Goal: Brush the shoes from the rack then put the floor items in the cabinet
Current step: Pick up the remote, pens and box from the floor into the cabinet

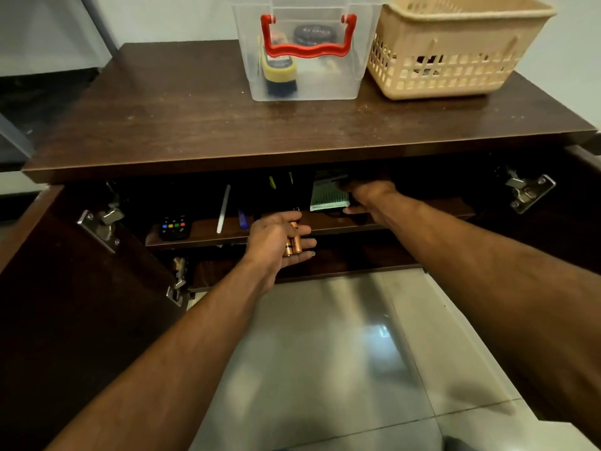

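The dark wooden cabinet (227, 125) stands with both doors swung wide. My left hand (273, 245) is palm-up in front of the upper shelf (201, 232), with two copper-and-black batteries (293, 244) lying across its loosely bent fingers. My right hand (367, 198) reaches deep onto the same shelf and holds a pale green ribbed pack (328, 196); its fingertips are lost in the shadow. On the shelf also lie a black remote (174, 227) with coloured buttons, a white stick (223, 208) and a blue pen (242, 218).
On top of the cabinet sit a clear plastic box (302, 86) with a red handle, holding a yellow shoe brush (278, 71) and a polish tin, and a beige basket (455, 53). The open doors (65, 288) flank me. Glossy grey tile floor (341, 353) lies below.
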